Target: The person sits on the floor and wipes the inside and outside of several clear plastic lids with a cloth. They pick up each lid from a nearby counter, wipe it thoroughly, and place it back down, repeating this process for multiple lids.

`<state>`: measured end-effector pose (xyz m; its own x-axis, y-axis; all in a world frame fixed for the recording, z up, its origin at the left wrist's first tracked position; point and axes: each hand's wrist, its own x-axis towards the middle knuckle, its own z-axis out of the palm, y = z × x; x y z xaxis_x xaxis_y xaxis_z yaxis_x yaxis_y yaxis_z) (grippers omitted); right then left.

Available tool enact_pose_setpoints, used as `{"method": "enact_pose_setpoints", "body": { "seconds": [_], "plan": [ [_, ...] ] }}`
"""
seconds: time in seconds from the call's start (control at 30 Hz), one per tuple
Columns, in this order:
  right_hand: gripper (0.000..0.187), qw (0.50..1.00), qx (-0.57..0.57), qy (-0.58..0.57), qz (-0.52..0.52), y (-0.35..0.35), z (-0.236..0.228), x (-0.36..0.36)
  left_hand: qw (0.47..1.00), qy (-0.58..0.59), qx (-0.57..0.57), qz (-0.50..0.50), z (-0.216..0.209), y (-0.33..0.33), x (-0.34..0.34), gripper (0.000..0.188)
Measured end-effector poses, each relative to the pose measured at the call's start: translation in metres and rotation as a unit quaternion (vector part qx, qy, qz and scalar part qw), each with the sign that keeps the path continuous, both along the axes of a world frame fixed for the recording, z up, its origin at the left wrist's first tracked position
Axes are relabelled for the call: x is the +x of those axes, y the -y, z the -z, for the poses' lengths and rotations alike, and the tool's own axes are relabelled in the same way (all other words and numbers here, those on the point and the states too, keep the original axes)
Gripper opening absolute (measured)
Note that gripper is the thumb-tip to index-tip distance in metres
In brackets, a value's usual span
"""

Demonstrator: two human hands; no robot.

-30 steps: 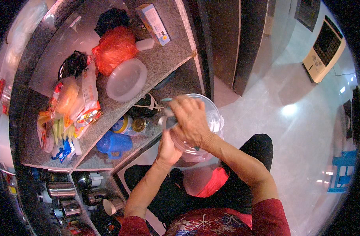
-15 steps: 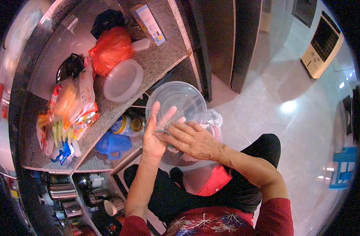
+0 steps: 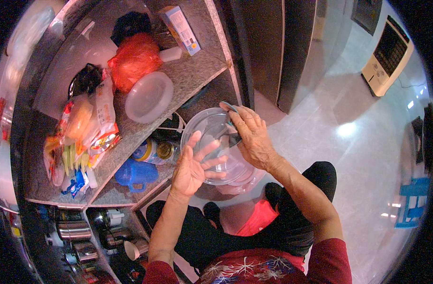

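Note:
A large clear round plastic container (image 3: 197,124) is between my hands, low in front of the shelves. My right hand (image 3: 255,137) is closed at its right side, gripping a clear, glass-like piece with a greenish edge (image 3: 229,107). Much of that piece is hidden by the fingers or blends into the container behind it. My left hand (image 3: 190,171) has its fingers spread in front of the container's near left side; whether it touches the container I cannot tell. Below the container is a pale pink plastic bag (image 3: 238,187).
On the stone shelf (image 3: 193,78) at left are a translucent round lid (image 3: 149,97), a red plastic bag (image 3: 133,59), a box (image 3: 181,31) and food packets (image 3: 81,128). Beneath are a blue jug (image 3: 137,175) and jars (image 3: 165,150). An air cooler (image 3: 387,57) stands far right.
My hands were together over the container and have come apart. The right hand moved up and right with the glass-like piece; the left fingers spread. The container shifted slightly toward me.

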<state>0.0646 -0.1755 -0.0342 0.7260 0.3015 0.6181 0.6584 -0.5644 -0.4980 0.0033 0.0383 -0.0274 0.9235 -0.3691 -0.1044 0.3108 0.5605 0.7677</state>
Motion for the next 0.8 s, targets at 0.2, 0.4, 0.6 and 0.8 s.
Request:
{"method": "enact_pose_setpoints", "body": {
  "seconds": [0.2,0.4,0.6,0.8],
  "plan": [
    [0.062,0.995,-0.052,0.062,-0.052,-0.021,-0.026,-0.014,0.999,-0.04,-0.015,0.01,-0.001,-0.001,-0.011,0.053],
    [0.07,0.983,-0.064,0.096,-0.143,-0.033,-0.031,-0.026,0.999,-0.001,0.028,-0.045,0.0,0.001,-0.02,0.056],
    [0.053,0.997,-0.044,0.061,0.0,-0.017,-0.022,0.005,1.0,-0.022,-0.006,-0.001,-0.013,-0.003,-0.017,0.061],
    [0.042,0.958,0.206,-0.199,-0.025,0.018,-0.041,0.01,0.998,-0.022,0.04,-0.041,-0.018,-0.009,-0.012,0.055]
  ]
}}
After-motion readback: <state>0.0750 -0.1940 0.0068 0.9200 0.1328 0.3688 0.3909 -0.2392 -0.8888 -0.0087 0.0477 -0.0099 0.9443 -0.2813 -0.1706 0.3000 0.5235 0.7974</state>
